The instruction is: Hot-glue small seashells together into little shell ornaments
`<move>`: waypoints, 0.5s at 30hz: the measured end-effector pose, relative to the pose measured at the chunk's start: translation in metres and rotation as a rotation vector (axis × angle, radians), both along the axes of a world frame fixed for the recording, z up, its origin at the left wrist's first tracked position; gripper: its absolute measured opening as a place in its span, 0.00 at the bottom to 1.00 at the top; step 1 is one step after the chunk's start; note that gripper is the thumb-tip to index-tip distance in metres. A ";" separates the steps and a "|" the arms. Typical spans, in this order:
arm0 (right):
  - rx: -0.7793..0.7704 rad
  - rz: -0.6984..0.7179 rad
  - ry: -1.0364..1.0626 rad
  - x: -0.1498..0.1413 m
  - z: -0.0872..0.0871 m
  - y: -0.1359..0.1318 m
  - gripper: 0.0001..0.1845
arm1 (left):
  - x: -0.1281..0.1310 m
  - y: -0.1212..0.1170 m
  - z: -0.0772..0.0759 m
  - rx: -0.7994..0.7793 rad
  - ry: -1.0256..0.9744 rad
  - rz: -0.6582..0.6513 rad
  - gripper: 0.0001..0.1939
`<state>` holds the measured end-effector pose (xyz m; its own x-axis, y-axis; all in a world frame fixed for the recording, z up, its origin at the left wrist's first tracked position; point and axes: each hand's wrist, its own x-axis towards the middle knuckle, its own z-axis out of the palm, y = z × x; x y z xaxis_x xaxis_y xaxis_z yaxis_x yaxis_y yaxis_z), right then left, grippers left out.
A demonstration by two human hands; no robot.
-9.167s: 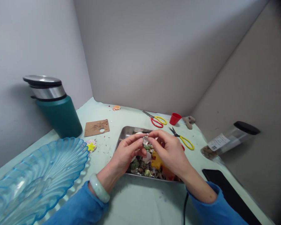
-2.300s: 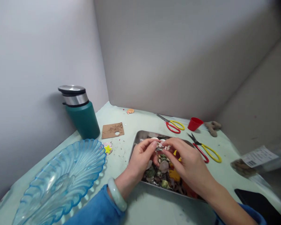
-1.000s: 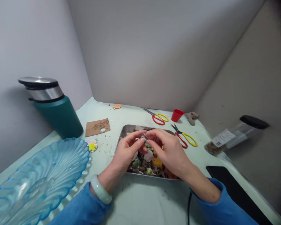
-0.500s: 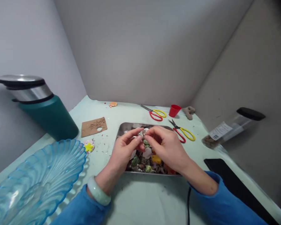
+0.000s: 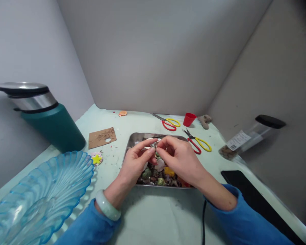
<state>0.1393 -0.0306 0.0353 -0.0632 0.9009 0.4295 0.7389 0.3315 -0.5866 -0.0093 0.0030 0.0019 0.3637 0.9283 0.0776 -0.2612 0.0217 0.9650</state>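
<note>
Both hands meet above a metal tray (image 5: 135,137). My left hand (image 5: 136,160), with a pale green bangle (image 5: 107,206) at the wrist, has its thumb and fingers pinched together. Fingertips of my right hand (image 5: 182,156) press close beside them, also in a pinch. Whatever small thing lies between the fingertips is too hidden to name. Beneath the hands the tray holds a dark, jumbled mix: a yellow piece (image 5: 169,171), a whitish rounded piece (image 5: 160,165), a dark green lump (image 5: 146,173) and a light green one (image 5: 161,181).
Left stand a teal bottle (image 5: 56,126) and a blue scalloped dish (image 5: 73,177), near brown card (image 5: 97,140). Behind the tray lie two scissors (image 5: 169,123) (image 5: 197,143) and a red cup (image 5: 189,119). Right are a clear jar (image 5: 252,137) and a black slab (image 5: 244,187).
The fingertips have shifted only slightly, still pinched together over the tray. The whole view has moved a little; nothing on the table has visibly been displaced.
</note>
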 end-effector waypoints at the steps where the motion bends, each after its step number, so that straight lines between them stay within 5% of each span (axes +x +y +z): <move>1: 0.001 0.006 0.007 0.000 0.000 0.000 0.05 | 0.000 0.000 0.000 0.006 0.009 0.002 0.19; 15: -0.012 0.076 -0.075 0.008 0.004 -0.001 0.07 | 0.001 -0.001 0.001 0.097 0.078 0.048 0.14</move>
<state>0.1469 -0.0311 0.0391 -0.1630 0.8973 0.4102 0.7538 0.3815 -0.5350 -0.0083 0.0024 0.0027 0.3273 0.9343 0.1413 -0.1841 -0.0836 0.9793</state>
